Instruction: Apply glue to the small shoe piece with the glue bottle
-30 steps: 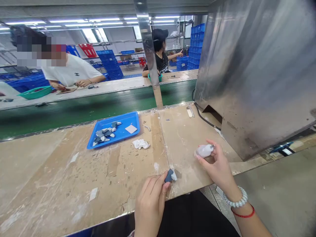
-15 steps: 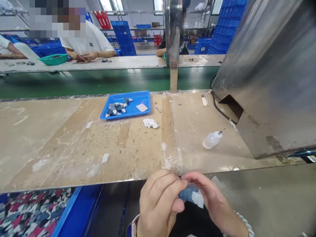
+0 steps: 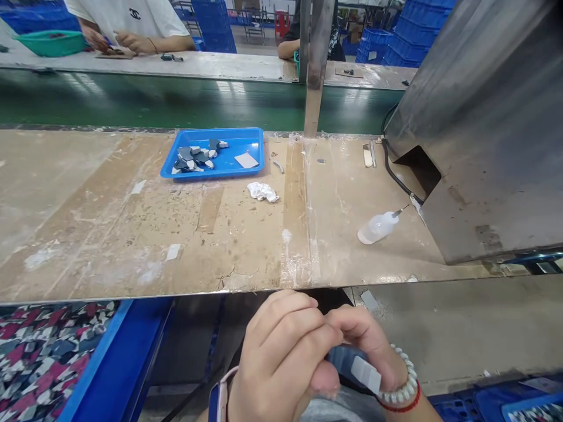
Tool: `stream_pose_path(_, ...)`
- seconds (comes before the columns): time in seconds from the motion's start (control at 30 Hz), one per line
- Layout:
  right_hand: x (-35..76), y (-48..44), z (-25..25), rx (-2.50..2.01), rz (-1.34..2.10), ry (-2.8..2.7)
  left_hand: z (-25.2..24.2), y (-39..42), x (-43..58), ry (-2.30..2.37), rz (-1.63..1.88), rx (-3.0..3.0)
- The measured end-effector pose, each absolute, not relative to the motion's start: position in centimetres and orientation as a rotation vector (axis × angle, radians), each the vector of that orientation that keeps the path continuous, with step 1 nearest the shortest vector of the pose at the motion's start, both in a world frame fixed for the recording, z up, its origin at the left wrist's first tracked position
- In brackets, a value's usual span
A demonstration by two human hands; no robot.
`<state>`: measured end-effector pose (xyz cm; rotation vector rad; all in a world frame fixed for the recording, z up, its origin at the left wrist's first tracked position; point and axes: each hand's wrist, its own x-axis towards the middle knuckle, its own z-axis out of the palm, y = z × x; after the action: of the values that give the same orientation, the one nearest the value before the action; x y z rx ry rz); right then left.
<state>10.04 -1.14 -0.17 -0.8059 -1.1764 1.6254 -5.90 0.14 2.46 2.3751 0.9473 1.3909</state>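
Observation:
Just below the front edge of the workbench, my left hand point(image 3: 281, 351) and my right hand point(image 3: 367, 331) meet at their fingertips. Between them is a small dark blue-grey piece with a light grey end point(image 3: 352, 364), curved in shape. The fingers of my left hand are curled and cover the piece's left part. My right hand is bent around its upper side, thumb and fingers closed on it. What the fingertips press on is hidden.
On the bench point(image 3: 237, 246) stand a blue tray point(image 3: 229, 171) with several similar pieces, a crumpled white tissue point(image 3: 263, 191) and a needle-tipped bottle point(image 3: 377, 228). A metal housing point(image 3: 484, 146) bounds the right. Lower left, a blue crate point(image 3: 109, 351) holds many pieces. Across, a person point(image 3: 145, 26) works.
The view has tipped downward, so the bench sits higher. My right hand has turned and its bracelets show more. The piece has shifted slightly right and down, and more of it shows.

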Motion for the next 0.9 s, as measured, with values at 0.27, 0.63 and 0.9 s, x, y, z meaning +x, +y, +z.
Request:
stream_pose_path(0.27,9.2,-0.7,-0.6,-0.650,1.537,-1.172,1.9,0.4,-6.0,0.828,1.369,2.403)
stream_pose_path(0.63,8.8,-1.1,-0.9,-0.573,1.468,-1.194,3.4,1.4,-6.9,0.538,1.051,2.279)
stream_pose_path(0.9,9.5,-1.0,-2.5,-0.487,1.424,-1.315,3.3,0.6,-6.3,0.430,0.967,2.160)
